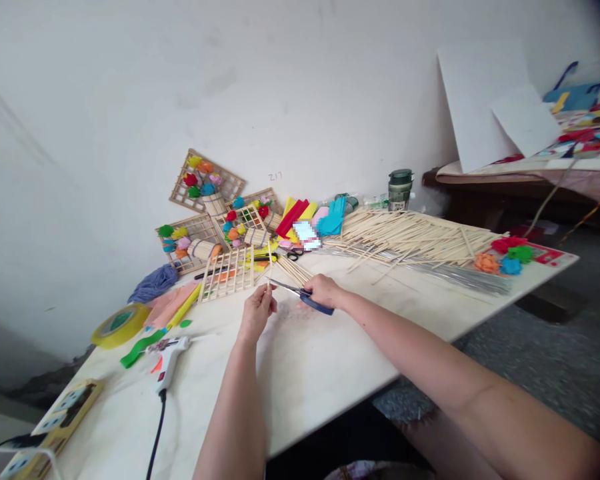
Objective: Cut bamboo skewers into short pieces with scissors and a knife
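My left hand is closed in a pinch on a thin wooden stick held upright over the white table. My right hand grips blue-handled scissors, and their blades point left toward the stick's lower part. A wooden lattice frame lies flat just beyond my left hand. A small bundle of sticks lies behind the scissors.
A white glue gun with black cord, yellow tape roll, power strip and green strips sit front left. Lattice frames with paper flowers lean on the wall. A big pile of sticks, metal wires, paper flowers and a green jar lie right.
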### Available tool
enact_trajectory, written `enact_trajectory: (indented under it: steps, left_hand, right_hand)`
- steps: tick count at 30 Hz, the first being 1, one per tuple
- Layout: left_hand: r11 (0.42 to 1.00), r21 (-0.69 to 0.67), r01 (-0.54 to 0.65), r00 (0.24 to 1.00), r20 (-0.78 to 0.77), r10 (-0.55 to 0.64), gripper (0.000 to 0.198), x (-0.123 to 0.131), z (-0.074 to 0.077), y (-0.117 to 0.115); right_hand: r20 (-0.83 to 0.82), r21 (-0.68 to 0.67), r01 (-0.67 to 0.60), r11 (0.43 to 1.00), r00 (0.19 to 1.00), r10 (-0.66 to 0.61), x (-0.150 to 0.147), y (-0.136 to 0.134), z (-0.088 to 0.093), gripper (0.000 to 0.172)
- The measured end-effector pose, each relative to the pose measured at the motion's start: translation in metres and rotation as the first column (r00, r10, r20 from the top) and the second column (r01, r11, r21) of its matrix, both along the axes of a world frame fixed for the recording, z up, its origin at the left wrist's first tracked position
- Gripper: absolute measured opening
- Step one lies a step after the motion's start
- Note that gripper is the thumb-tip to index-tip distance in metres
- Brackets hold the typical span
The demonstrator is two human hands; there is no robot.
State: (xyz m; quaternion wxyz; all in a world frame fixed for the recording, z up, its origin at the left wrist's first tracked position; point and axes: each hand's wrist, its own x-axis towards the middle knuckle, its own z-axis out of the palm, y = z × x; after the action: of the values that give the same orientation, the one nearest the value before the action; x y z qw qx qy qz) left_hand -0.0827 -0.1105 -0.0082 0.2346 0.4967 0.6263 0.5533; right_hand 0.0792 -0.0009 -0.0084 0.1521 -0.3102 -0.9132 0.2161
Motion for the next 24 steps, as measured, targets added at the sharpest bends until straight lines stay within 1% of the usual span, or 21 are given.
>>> enact_trajectory:
  steps: [3, 5, 9, 11, 13, 15, 17, 19, 21, 22, 24]
  left_hand:
    - [1.0, 0.003, -0.004, 1.0, 0.008, 0.004, 0.045, -0.002, -0.002, 0.001]
    - [0.999, 0.006, -0.035, 0.999, -0.01, 0.035, 0.046, -0.002, -0.004, 0.002]
    - [0.981, 0.027, -0.192, 0.976, -0.1, 0.193, 0.049, -0.007, -0.011, 0.006]
    - [0.956, 0.05, -0.291, 0.946, -0.134, 0.295, 0.05, -0.012, -0.014, 0.007]
    - [0.922, 0.061, -0.383, 0.911, -0.141, 0.388, 0.051, -0.018, -0.017, 0.008]
    - [0.909, 0.046, -0.415, 0.897, -0.144, 0.417, 0.052, -0.021, -0.019, 0.009]
    - [0.919, 0.022, -0.395, 0.908, -0.146, 0.393, 0.054, -0.021, -0.02, 0.009]
    - [0.933, 0.01, -0.36, 0.922, -0.149, 0.357, 0.056, -0.019, -0.021, 0.011]
    - [0.942, 0.011, -0.336, 0.929, -0.159, 0.333, 0.058, -0.015, -0.022, 0.013]
    - [0.945, 0.012, -0.326, 0.931, -0.166, 0.324, 0.058, -0.014, -0.022, 0.013]
    - [0.95, 0.005, -0.311, 0.934, -0.181, 0.307, 0.058, -0.011, -0.024, 0.015]
  right_hand:
    - [-0.013, -0.037, -0.014, 0.999, 1.0, 0.013, -0.001, 0.001, 0.0, 0.044]
    - [-0.019, -0.062, -0.019, 0.998, 1.0, 0.018, -0.001, 0.001, 0.001, 0.044]
    - [-0.026, -0.159, -0.051, 0.986, 0.999, 0.047, 0.0, -0.002, 0.003, 0.049]
    - [-0.019, -0.217, -0.072, 0.973, 0.997, 0.07, 0.002, -0.001, 0.005, 0.051]
    - [0.005, -0.215, -0.068, 0.974, 0.997, 0.071, 0.004, 0.003, 0.007, 0.052]
    - [0.034, -0.144, -0.003, 0.99, 0.999, 0.008, 0.009, 0.011, 0.011, 0.052]
    - [0.057, -0.053, 0.132, 0.99, 0.99, -0.129, 0.015, 0.022, 0.015, 0.053]
    - [0.093, 0.005, 0.294, 0.956, 0.951, -0.294, 0.022, 0.034, 0.018, 0.055]
    - [0.147, 0.047, 0.415, 0.909, 0.897, -0.417, 0.031, 0.045, 0.019, 0.059]
    - [0.176, 0.054, 0.443, 0.895, 0.878, -0.445, 0.035, 0.05, 0.018, 0.06]
    - [0.235, 0.045, 0.458, 0.888, 0.859, -0.455, 0.041, 0.057, 0.016, 0.061]
